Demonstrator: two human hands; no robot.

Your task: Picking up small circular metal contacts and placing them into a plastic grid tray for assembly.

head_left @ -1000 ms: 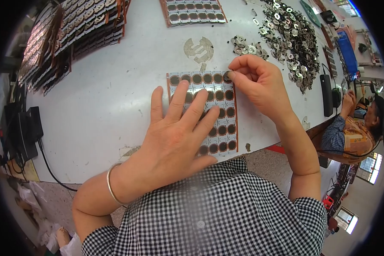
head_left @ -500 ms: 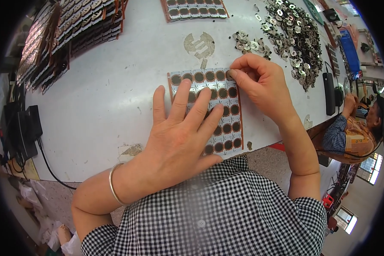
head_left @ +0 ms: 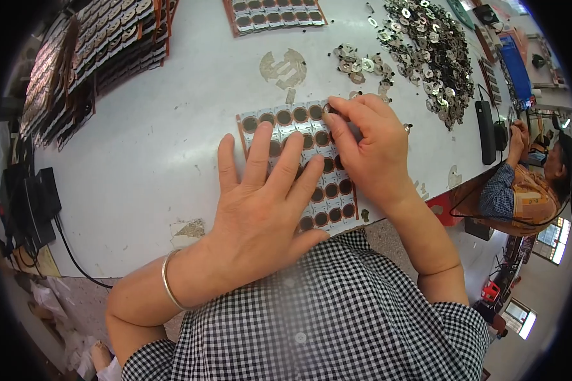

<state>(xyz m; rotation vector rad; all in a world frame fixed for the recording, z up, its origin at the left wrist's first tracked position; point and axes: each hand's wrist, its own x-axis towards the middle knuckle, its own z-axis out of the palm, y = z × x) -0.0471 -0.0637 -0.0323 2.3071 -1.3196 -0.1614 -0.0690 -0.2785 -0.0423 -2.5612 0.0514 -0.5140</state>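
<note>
A flat sheet of square cells (head_left: 286, 117), each with a dark round disc, lies on the white table (head_left: 159, 146) in front of me. My left hand (head_left: 260, 209) lies flat on the sheet with fingers spread, pressing it down. My right hand (head_left: 368, 149) rests on the sheet's right side, with its fingertips bent onto a cell in the top row. Whether they pinch a small part I cannot tell. Both hands hide most of the sheet's middle.
A heap of small metal ring parts (head_left: 432, 57) lies at the back right, with a smaller cluster (head_left: 359, 63) nearer. Another filled sheet (head_left: 273, 13) sits at the far edge, stacked sheets (head_left: 95, 57) at the back left. Another person (head_left: 527, 184) sits at the right.
My right hand's fingertips have shifted slightly leftward along the sheet's top row. My left hand stays flat on the sheet.
</note>
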